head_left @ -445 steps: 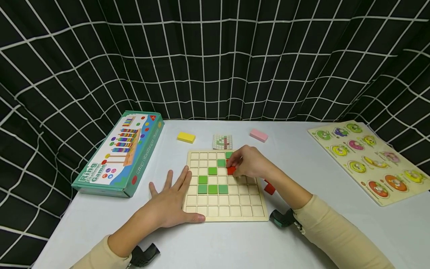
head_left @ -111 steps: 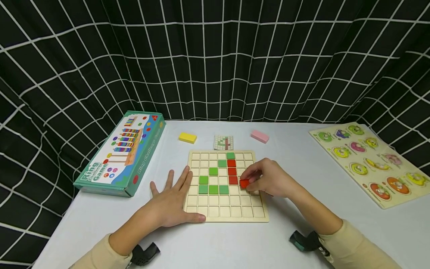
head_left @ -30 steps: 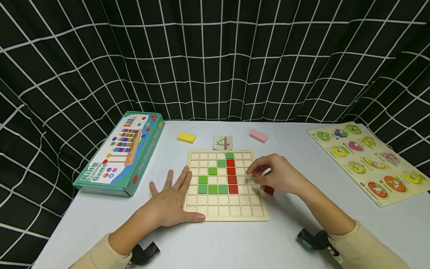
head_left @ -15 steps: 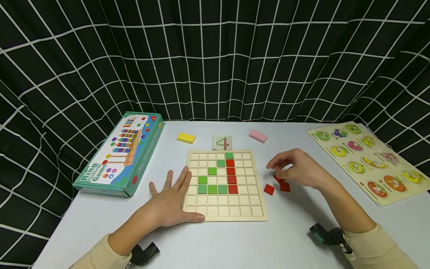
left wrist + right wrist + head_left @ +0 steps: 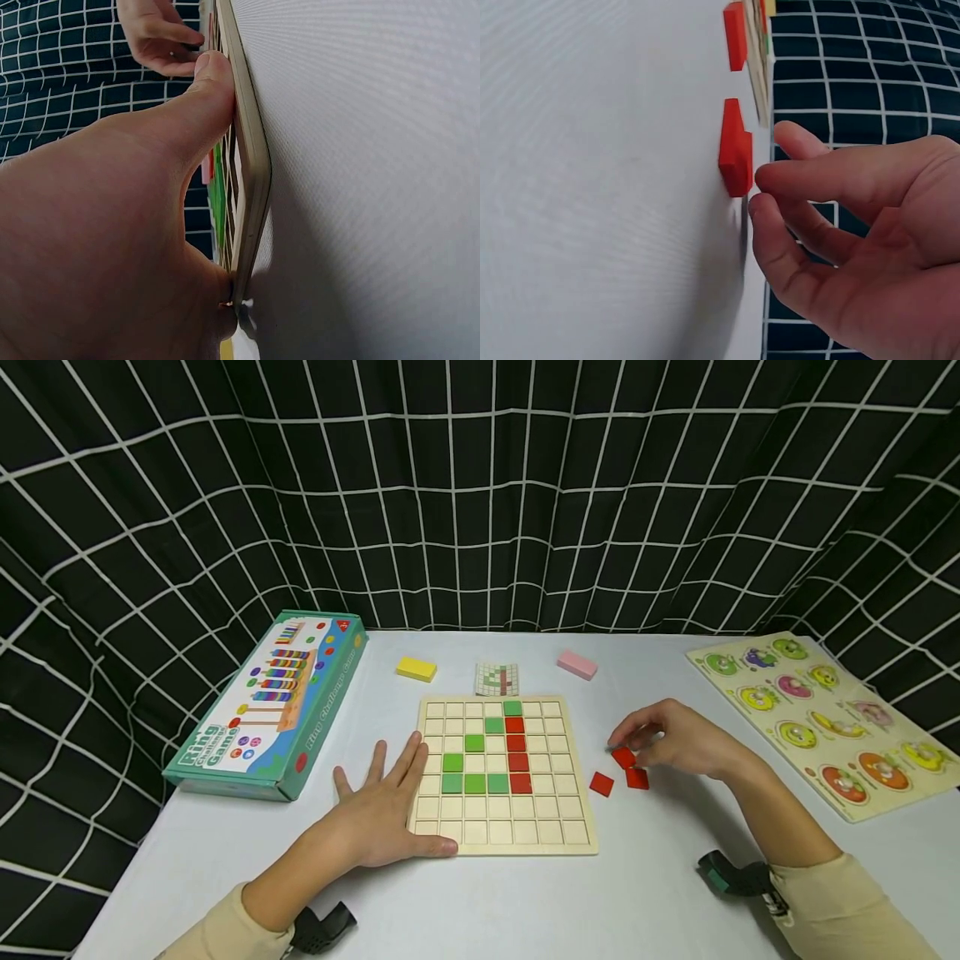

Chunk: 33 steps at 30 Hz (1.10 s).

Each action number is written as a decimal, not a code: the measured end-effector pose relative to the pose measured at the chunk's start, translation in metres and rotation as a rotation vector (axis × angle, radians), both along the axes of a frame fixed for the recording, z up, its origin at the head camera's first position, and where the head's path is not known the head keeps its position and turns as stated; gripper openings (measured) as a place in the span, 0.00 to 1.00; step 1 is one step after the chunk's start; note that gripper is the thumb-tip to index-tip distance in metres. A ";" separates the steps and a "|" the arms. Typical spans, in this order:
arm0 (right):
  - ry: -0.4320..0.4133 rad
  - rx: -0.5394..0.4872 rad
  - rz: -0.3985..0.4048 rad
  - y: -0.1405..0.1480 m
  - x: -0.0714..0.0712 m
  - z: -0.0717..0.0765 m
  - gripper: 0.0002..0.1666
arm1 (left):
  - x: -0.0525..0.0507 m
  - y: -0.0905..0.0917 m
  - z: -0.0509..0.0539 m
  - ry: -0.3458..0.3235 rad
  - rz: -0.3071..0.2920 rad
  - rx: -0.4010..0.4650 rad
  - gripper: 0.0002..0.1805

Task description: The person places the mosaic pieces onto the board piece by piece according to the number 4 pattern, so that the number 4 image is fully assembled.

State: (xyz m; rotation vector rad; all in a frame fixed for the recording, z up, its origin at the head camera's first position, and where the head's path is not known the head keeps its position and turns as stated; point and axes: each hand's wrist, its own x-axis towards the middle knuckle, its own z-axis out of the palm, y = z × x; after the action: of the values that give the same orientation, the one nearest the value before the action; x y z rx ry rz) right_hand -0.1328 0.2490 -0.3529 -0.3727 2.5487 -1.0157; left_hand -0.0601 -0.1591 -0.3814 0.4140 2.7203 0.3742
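Note:
A wooden grid board (image 5: 504, 843) lies on the table, with several green tiles (image 5: 475, 783) and a column of red tiles (image 5: 517, 762) set in its cells. My left hand (image 5: 375, 818) rests against the board's left side, fingers straight and spread, thumb on the front rim; the left wrist view shows that thumb (image 5: 214, 75) on the edge. To the right of the board lie three loose red tiles (image 5: 601, 784), two of them touching or overlapping. Over that pair hovers my right hand (image 5: 678, 743), fingers bent loosely. The right wrist view shows its fingertips (image 5: 769, 178) beside the tiles (image 5: 735, 154), gripping nothing.
Behind the board sits a small pattern card (image 5: 497, 679) between a yellow block (image 5: 416, 668) and a pink block (image 5: 577, 665). A green game box (image 5: 270, 702) lies at left, a fruit puzzle board (image 5: 825, 722) at right. A black gridded curtain (image 5: 480, 510) surrounds the table.
Red tiles have filled a column on the board, the lowest added since 3.7 s ago. My right hand has moved right, off the board to the loose red tiles. The left hand stays put.

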 end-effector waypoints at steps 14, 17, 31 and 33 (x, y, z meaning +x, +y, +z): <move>0.032 0.037 0.009 -0.001 -0.004 -0.010 0.21 | 0.000 -0.001 0.000 0.007 -0.008 -0.001 0.76; 0.036 0.036 0.009 0.000 -0.004 -0.010 0.21 | 0.000 -0.001 0.000 0.006 -0.008 0.003 0.76; 0.062 0.072 0.008 -0.002 -0.004 -0.012 0.19 | 0.000 -0.001 0.000 0.008 -0.010 -0.005 0.75; 0.066 0.076 0.004 -0.002 -0.004 -0.012 0.19 | 0.000 -0.001 0.000 0.009 -0.009 -0.005 0.75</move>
State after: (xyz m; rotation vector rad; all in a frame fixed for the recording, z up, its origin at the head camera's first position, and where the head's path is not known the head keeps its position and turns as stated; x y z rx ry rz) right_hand -0.1364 0.2468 -0.3646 -0.3966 2.6351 -0.9160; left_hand -0.0601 -0.1597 -0.3818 0.4269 2.7262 0.3636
